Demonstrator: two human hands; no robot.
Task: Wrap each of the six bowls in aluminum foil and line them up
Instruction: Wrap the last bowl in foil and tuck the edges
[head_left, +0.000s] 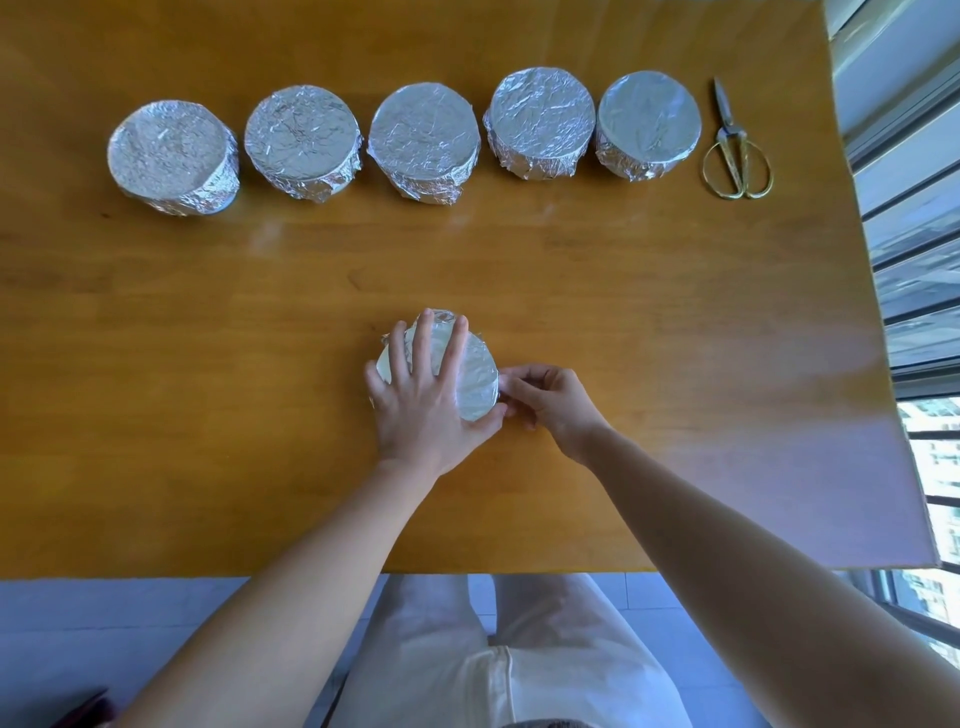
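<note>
Pressed the sixth bowl, lower centre of the desk, under a flat, spread left hand and pinched foil at its right rim with the right hand; likely needed tight downward creasing all round.
</note>
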